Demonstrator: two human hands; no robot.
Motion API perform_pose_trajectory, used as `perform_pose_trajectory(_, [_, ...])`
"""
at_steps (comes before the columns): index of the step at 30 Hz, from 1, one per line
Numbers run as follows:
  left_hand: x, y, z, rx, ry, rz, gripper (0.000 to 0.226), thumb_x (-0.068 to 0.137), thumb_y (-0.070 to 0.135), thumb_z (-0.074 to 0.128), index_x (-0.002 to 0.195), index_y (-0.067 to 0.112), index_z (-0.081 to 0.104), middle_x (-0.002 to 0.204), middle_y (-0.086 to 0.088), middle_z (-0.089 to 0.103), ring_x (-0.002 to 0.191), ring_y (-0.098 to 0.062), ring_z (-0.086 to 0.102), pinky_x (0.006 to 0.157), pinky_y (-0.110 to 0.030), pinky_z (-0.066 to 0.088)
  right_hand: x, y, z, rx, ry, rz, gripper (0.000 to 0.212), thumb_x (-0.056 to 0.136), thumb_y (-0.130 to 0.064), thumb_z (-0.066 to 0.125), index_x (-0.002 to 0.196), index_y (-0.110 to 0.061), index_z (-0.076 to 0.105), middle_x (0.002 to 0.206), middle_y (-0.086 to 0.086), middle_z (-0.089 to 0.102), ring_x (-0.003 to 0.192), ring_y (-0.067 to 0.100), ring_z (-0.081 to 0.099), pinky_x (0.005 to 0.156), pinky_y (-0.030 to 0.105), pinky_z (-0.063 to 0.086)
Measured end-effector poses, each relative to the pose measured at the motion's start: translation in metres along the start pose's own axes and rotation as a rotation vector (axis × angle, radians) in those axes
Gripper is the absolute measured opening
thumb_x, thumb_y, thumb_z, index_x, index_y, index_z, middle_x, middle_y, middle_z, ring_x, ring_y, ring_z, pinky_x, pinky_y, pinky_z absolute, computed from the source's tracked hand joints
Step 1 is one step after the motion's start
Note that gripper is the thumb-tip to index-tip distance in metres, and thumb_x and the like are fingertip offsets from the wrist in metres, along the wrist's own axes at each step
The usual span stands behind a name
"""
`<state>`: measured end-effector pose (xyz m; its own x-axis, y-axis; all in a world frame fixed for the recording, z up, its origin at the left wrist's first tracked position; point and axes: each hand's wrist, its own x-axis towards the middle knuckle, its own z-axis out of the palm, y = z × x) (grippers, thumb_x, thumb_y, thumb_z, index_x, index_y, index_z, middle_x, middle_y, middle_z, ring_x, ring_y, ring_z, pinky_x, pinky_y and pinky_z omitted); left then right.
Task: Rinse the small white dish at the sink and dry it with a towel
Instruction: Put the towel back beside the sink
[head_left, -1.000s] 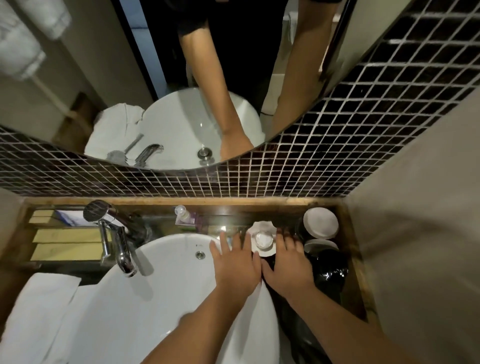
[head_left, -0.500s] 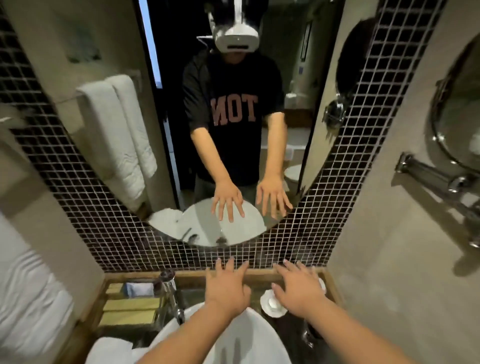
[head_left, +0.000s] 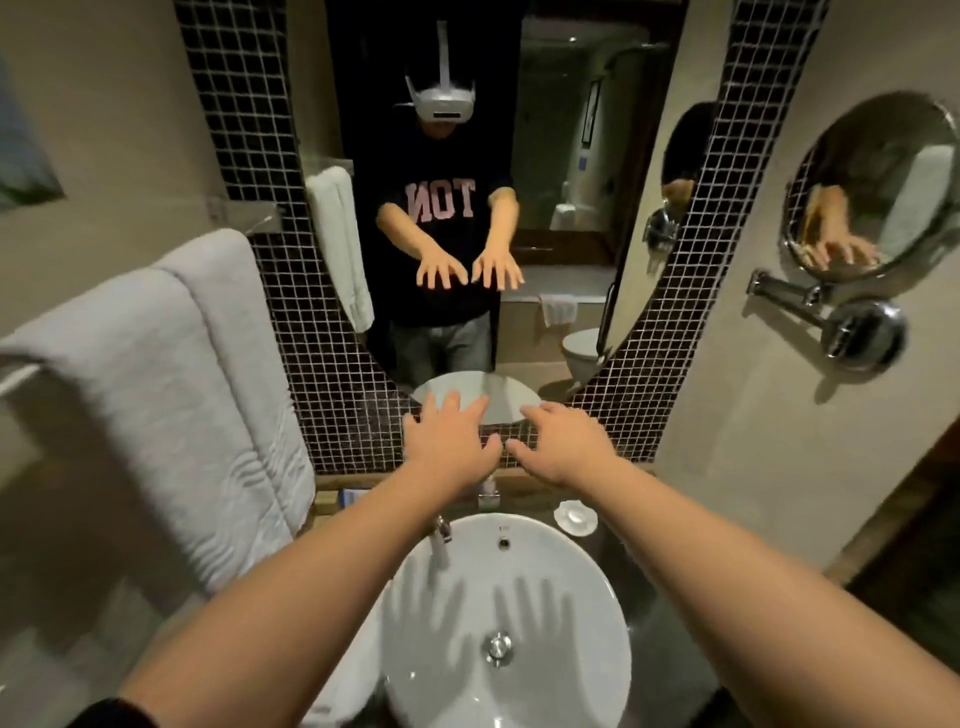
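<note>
The small white dish (head_left: 575, 516) sits on the dark counter just right of the round white sink (head_left: 587, 613), with a small pale lump in it. My left hand (head_left: 447, 441) and my right hand (head_left: 563, 444) are held out flat above the sink, fingers spread, holding nothing. Both hands hover above and behind the dish, apart from it. Their shadows fall in the basin. A chrome tap (head_left: 440, 540) stands at the sink's back left. A white towel (head_left: 171, 384) hangs folded over a rail on the left wall.
A big mirror (head_left: 566, 208) framed by dark mosaic tile faces me. A round shaving mirror (head_left: 872, 182) on a chrome arm juts from the right wall. A small bottle (head_left: 488, 491) stands behind the sink. The counter edge runs along the back wall.
My view has tilted up from the counter to the mirror. Both hands have lifted off the sink rim beside the dish and now hover higher, fingers spread.
</note>
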<state>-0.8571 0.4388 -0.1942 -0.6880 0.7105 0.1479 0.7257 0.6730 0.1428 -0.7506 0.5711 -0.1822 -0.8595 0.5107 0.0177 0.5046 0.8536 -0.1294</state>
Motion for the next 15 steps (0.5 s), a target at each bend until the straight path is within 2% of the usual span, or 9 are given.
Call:
perform_pose_trajectory(4, [-0.024, -0.024, 0.011, -0.003, -0.039, -0.082, 0.064, 0.094, 0.055, 0.038, 0.153, 0.038, 0.019, 0.161, -0.006, 0.025, 0.145, -0.035, 0.022, 0.111, -0.061, 0.025, -0.003, -0.035, 0.027, -0.011, -0.057, -0.046, 0.072, 0.091, -0.066, 0.044, 0.153, -0.030, 0.036, 0.160, 0.004, 0.037, 0.143, 0.032, 0.037, 0.115, 0.055, 0.034])
perform_pose_trajectory(9, [-0.044, -0.065, 0.041, 0.003, -0.084, -0.205, 0.063, 0.094, 0.054, 0.036, 0.153, 0.037, 0.021, 0.161, -0.006, 0.024, 0.145, -0.036, 0.020, 0.111, -0.060, 0.026, 0.016, -0.071, 0.071, 0.005, -0.164, -0.164, 0.069, 0.093, -0.060, 0.042, 0.155, -0.029, 0.032, 0.163, 0.006, 0.032, 0.146, 0.033, 0.032, 0.117, 0.054, 0.031])
perform_pose_trajectory(12, [-0.062, -0.091, 0.069, 0.056, -0.105, -0.273, 0.062, 0.092, 0.054, 0.040, 0.150, 0.037, 0.025, 0.158, -0.008, 0.029, 0.141, -0.035, 0.026, 0.106, -0.056, 0.032, 0.029, -0.095, 0.105, 0.014, -0.209, -0.293, 0.061, 0.095, -0.051, 0.044, 0.151, -0.028, 0.037, 0.158, 0.007, 0.040, 0.140, 0.034, 0.041, 0.113, 0.050, 0.037])
perform_pose_trajectory(15, [-0.080, -0.112, 0.100, 0.050, -0.169, -0.382, 0.063, 0.092, 0.053, 0.039, 0.152, 0.037, 0.024, 0.157, -0.010, 0.031, 0.141, -0.034, 0.027, 0.106, -0.054, 0.031, 0.038, -0.121, 0.139, 0.024, -0.273, -0.413, 0.059, 0.095, -0.048, 0.046, 0.150, -0.028, 0.039, 0.157, 0.005, 0.040, 0.136, 0.035, 0.043, 0.109, 0.050, 0.041])
